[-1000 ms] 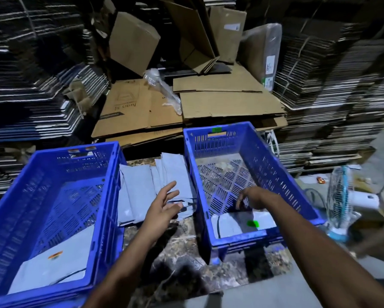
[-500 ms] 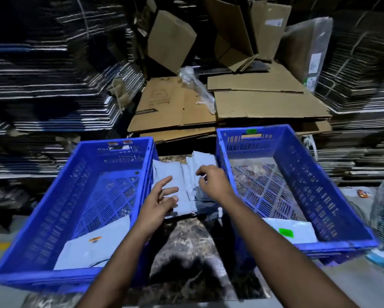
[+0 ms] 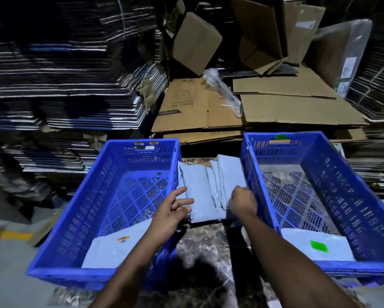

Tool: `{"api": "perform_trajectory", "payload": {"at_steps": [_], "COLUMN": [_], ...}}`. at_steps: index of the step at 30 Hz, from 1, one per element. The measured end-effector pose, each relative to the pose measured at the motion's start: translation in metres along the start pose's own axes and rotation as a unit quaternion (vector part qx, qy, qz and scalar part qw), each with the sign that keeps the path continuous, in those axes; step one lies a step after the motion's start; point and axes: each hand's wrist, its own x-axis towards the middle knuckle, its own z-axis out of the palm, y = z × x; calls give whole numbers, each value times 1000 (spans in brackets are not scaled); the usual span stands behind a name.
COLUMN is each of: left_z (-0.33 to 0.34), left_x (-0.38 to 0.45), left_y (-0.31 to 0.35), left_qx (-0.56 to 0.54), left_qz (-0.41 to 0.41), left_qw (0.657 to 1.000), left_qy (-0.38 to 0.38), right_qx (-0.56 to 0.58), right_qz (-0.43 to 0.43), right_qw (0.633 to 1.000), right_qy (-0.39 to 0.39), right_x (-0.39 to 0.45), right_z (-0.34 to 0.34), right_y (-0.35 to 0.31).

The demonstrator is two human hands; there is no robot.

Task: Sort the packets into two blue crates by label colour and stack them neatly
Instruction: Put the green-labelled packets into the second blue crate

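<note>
Two blue crates stand side by side on a dark marbled table. The left crate (image 3: pixel 79 221) holds a grey packet with an orange label (image 3: pixel 111 247) at its near end. A grey packet with a green label (image 3: pixel 306 245) lies in the right crate (image 3: pixel 351 196). Between the crates lies a loose pile of grey packets (image 3: pixel 205 185). My left hand (image 3: pixel 172 212) rests with fingers apart on the near left packet of the pile. My right hand (image 3: pixel 242 202) is curled over the pile's right edge, fingers gripping the packets there.
Flattened brown cardboard boxes (image 3: pixel 275 107) lie behind the crates, with a clear plastic wrap (image 3: pixel 224 94) on them. Tall stacks of flat sheets (image 3: pixel 53 74) rise at left and right. The marbled table (image 3: pixel 204 238) shows between my forearms.
My right hand left the right crate, where the green-label packet now lies, and came to the pile's right edge. My left hand settled onto the pile. The view shifted left.
</note>
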Motion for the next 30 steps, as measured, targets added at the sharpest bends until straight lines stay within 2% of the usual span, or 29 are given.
{"api": "perform_trajectory", "payload": {"at_steps": [7, 11, 13, 15, 17, 19, 22, 24, 26, 30], "left_z": [7, 7, 8, 10, 12, 15, 21, 24, 26, 28], "left_x": [1, 0, -1, -1, 0, 3, 7, 6, 3, -6], "left_y": [1, 0, 2, 3, 5, 9, 21, 31, 38, 46], "left_qx": [0, 5, 5, 0, -14, -28, -80, -113, -132, -120], "left_qz": [5, 3, 2, -2, -7, -8, -12, 6, 51, 98], "left_qw": [1000, 1000, 1000, 1000, 1000, 999, 997, 994, 990, 988], "left_qy": [-23, -25, -28, -28, -21, -14, -8, -8, -12, -13], "right_qx": [-46, -132, -132, -22, 153, 321, 523, 579, 592, 566], "right_qz": [7, -38, -35, -29, -20, -26, -53, -66, -79, -142], "right_qw": [999, 990, 988, 993, 977, 936, 850, 811, 797, 810], "right_qy": [-14, 33, 66, 110, 145, 141, 39, -49, -93, -61], "right_x": [-3, -10, -18, -28, -47, -74, -118, -141, -154, -166], "right_z": [1, -15, -32, -51, -71, -86, -100, -104, -106, -116], "right_y": [-9, -18, -21, -21, -18, -12, -7, -8, -8, -3]}}
